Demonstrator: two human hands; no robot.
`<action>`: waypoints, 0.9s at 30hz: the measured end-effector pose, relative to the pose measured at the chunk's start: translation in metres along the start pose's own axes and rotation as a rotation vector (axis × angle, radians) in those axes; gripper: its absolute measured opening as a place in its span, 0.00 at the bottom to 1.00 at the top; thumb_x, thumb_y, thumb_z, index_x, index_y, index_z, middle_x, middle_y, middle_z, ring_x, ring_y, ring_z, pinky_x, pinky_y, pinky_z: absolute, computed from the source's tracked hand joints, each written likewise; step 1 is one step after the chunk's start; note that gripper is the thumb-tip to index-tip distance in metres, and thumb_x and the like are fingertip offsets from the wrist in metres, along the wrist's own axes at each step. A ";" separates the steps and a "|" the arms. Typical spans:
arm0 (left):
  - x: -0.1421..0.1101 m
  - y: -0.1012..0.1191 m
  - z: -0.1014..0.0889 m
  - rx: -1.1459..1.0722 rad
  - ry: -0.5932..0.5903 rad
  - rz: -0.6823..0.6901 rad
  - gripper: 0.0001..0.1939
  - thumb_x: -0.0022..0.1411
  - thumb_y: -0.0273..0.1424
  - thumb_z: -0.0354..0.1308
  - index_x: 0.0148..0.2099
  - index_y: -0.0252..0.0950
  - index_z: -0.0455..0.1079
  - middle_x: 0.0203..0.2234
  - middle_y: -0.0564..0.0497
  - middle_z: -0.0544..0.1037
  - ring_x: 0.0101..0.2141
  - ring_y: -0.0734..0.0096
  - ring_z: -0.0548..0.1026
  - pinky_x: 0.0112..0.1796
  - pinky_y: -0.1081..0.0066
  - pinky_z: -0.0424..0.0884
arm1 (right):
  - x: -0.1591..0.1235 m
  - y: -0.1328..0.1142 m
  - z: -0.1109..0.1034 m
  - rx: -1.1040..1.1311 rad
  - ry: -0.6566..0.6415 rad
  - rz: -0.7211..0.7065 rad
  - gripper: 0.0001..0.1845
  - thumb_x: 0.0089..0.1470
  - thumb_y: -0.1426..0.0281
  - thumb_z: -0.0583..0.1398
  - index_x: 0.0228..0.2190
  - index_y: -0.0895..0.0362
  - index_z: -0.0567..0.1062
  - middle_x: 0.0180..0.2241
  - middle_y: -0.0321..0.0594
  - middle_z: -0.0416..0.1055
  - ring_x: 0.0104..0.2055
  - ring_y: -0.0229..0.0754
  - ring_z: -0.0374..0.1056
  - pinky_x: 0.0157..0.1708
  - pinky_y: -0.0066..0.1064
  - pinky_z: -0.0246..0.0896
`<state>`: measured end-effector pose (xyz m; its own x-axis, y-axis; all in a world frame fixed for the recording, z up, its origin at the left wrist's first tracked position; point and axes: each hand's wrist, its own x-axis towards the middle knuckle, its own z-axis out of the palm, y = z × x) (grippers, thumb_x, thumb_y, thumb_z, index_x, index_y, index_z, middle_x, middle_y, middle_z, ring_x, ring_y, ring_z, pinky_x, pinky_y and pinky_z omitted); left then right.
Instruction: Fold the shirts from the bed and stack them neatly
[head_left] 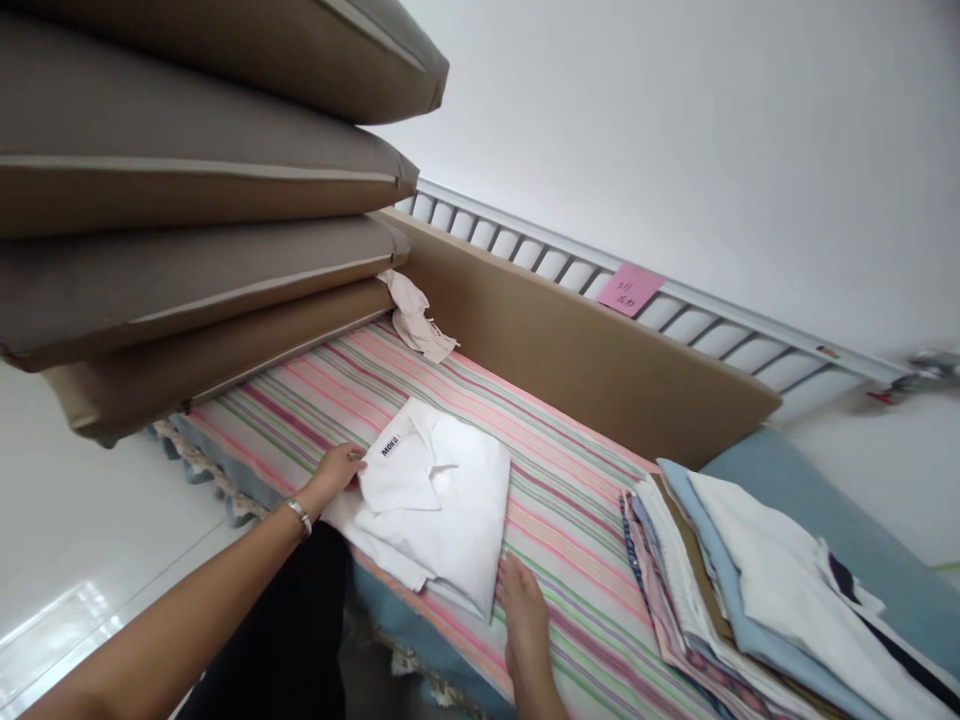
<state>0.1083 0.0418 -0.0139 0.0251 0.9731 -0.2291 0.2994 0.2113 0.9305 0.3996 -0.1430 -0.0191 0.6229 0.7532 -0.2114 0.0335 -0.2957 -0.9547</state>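
A folded white collared shirt (pixel 442 505) with a small label at its neck lies on a striped bedsheet (pixel 570 500). My left hand (pixel 337 472), with a bracelet at the wrist, touches the shirt's collar end, fingers curled on the cloth. My right hand (pixel 523 605) lies flat on the sheet against the shirt's lower right corner, fingers stretched out.
A pile of folded clothes (pixel 757 590) sits at the right on the bed. Several brown cushions (pixel 195 250) are stacked at the left. A brown board (pixel 577 350) runs along the bed's far side, with a crumpled pale cloth (pixel 416 320) at its end and a pink note (pixel 628 290) on the rail.
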 end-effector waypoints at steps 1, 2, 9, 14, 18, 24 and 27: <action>-0.001 0.000 0.000 0.022 0.020 0.011 0.13 0.54 0.27 0.53 0.43 0.31 0.69 0.19 0.54 0.71 0.20 0.72 0.70 0.23 0.74 0.65 | 0.005 -0.002 0.000 0.075 -0.040 0.098 0.35 0.40 0.46 0.59 0.42 0.59 0.71 0.43 0.48 0.74 0.45 0.50 0.70 0.42 0.37 0.66; -0.003 -0.001 0.000 0.047 0.048 0.026 0.14 0.55 0.29 0.53 0.43 0.31 0.69 0.21 0.52 0.72 0.23 0.70 0.72 0.25 0.73 0.66 | 0.009 -0.005 0.000 0.130 -0.084 0.191 0.34 0.39 0.46 0.60 0.42 0.59 0.70 0.41 0.47 0.75 0.43 0.49 0.71 0.39 0.36 0.68; -0.038 -0.012 -0.010 0.202 0.253 0.073 0.17 0.55 0.41 0.52 0.40 0.32 0.67 0.35 0.44 0.76 0.38 0.61 0.73 0.36 0.69 0.66 | 0.046 -0.032 0.018 0.205 -0.299 0.383 0.26 0.44 0.52 0.60 0.35 0.62 0.73 0.33 0.50 0.77 0.37 0.48 0.73 0.35 0.37 0.69; -0.054 -0.013 -0.008 0.291 0.159 0.013 0.18 0.50 0.43 0.56 0.32 0.32 0.69 0.29 0.45 0.77 0.31 0.60 0.75 0.29 0.70 0.66 | 0.066 -0.046 0.024 0.194 -0.371 0.249 0.25 0.38 0.55 0.65 0.34 0.62 0.73 0.31 0.50 0.77 0.36 0.50 0.73 0.36 0.39 0.69; -0.047 0.001 0.002 0.418 0.094 0.029 0.11 0.45 0.31 0.60 0.33 0.32 0.70 0.30 0.46 0.78 0.31 0.60 0.75 0.28 0.71 0.66 | 0.067 -0.048 0.026 0.133 -0.266 0.079 0.25 0.31 0.60 0.66 0.33 0.60 0.72 0.31 0.45 0.77 0.36 0.49 0.73 0.38 0.38 0.67; -0.051 0.044 0.052 0.654 -0.060 0.280 0.09 0.45 0.22 0.55 0.31 0.35 0.71 0.32 0.44 0.78 0.36 0.55 0.75 0.35 0.67 0.65 | 0.056 -0.049 -0.043 0.006 0.006 -0.082 0.20 0.29 0.59 0.65 0.28 0.57 0.74 0.32 0.43 0.76 0.41 0.52 0.70 0.45 0.39 0.61; -0.051 0.084 0.096 0.707 -0.151 0.441 0.07 0.48 0.24 0.55 0.31 0.37 0.71 0.33 0.45 0.78 0.39 0.54 0.74 0.39 0.64 0.65 | 0.028 -0.029 -0.087 0.010 0.192 -0.037 0.24 0.32 0.54 0.63 0.30 0.57 0.74 0.33 0.44 0.76 0.40 0.54 0.70 0.42 0.40 0.63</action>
<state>0.2234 0.0008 0.0482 0.3920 0.9195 0.0304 0.7572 -0.3412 0.5570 0.4840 -0.1648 0.0207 0.7592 0.6370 -0.1335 0.0516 -0.2633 -0.9633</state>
